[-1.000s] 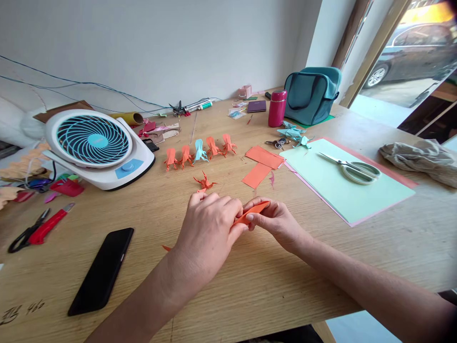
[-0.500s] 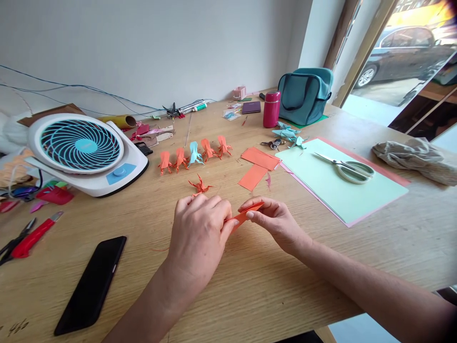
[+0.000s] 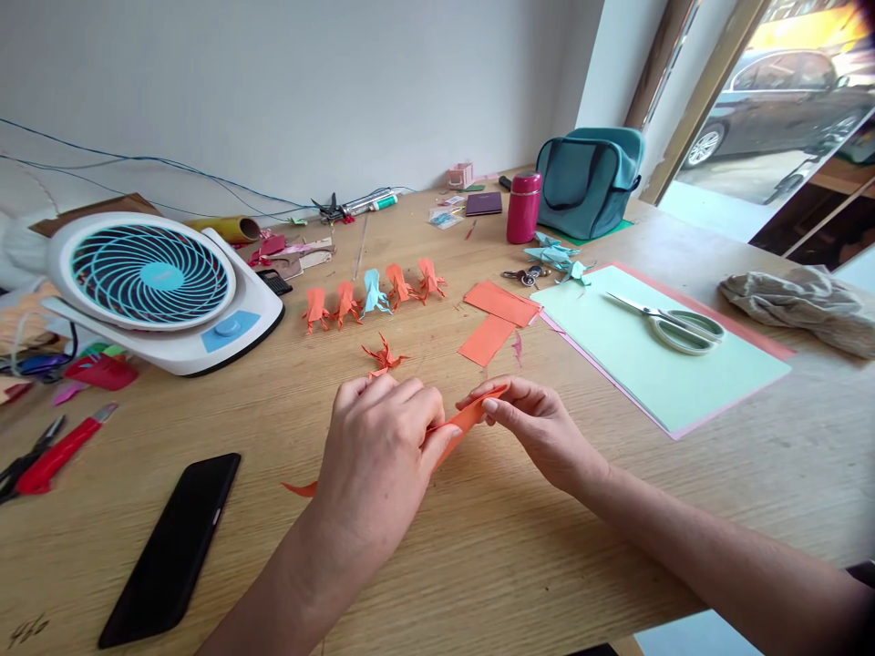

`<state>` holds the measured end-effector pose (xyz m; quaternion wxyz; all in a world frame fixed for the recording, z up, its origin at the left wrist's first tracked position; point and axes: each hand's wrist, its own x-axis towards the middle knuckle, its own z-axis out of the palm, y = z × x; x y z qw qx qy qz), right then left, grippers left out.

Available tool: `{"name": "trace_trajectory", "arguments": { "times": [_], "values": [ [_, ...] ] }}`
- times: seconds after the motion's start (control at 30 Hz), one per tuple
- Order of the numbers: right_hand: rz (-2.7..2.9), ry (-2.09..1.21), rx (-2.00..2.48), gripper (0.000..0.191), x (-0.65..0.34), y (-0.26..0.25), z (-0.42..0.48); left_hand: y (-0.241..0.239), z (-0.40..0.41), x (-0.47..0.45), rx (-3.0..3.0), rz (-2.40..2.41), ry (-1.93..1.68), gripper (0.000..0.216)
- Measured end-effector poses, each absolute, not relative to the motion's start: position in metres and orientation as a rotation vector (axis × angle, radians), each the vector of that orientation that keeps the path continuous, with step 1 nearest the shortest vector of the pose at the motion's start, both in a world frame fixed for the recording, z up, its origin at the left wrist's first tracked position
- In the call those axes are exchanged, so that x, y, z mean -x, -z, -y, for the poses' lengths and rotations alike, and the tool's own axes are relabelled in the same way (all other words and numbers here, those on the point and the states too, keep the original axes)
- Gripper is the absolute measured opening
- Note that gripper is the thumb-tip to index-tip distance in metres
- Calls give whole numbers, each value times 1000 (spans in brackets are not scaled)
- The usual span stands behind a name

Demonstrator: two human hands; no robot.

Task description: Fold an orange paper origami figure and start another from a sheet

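Between my hands is a folded strip of orange paper (image 3: 467,418), slanting up to the right just above the table. My left hand (image 3: 383,446) is closed on its lower end, thumb on top, and hides part of it. An orange paper tip (image 3: 301,489) pokes out on the far side of that hand. My right hand (image 3: 537,424) pinches the upper end between thumb and fingers. Just beyond my left hand lies a spiky orange origami figure (image 3: 384,353). Flat orange paper rectangles (image 3: 487,338) lie past my right hand.
Several origami figures (image 3: 373,293) stand in a row. Scissors (image 3: 684,330) rest on pale green sheets (image 3: 615,364) at right. A fan (image 3: 164,282), a black phone (image 3: 174,547) and a red-handled cutter (image 3: 61,456) are at left. A pink flask (image 3: 523,208) stands near a teal bag (image 3: 588,182).
My left thumb has shifted along the strip, and more of the orange paper shows between my hands. The orange tip left of my left hand now shows more. The view has shifted slightly.
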<state>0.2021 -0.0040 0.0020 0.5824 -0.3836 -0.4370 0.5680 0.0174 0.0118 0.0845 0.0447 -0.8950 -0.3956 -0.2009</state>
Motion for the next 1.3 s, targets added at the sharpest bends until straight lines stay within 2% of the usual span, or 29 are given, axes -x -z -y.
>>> {"name": "trace_trajectory", "arguments": {
  "times": [0.27, 0.53, 1.3],
  "values": [
    [1025, -1316, 899, 23, -203, -2, 5, -87, -9, -17, 2740, 1196, 623, 30],
    [889, -1368, 826, 15, -203, -1, 4, -88, -9, -16, 2762, 1203, 605, 28],
    [829, -1377, 875, 20, -205, 0, 3, -91, -8, -16, 2804, 1253, 546, 24]
  ]
}}
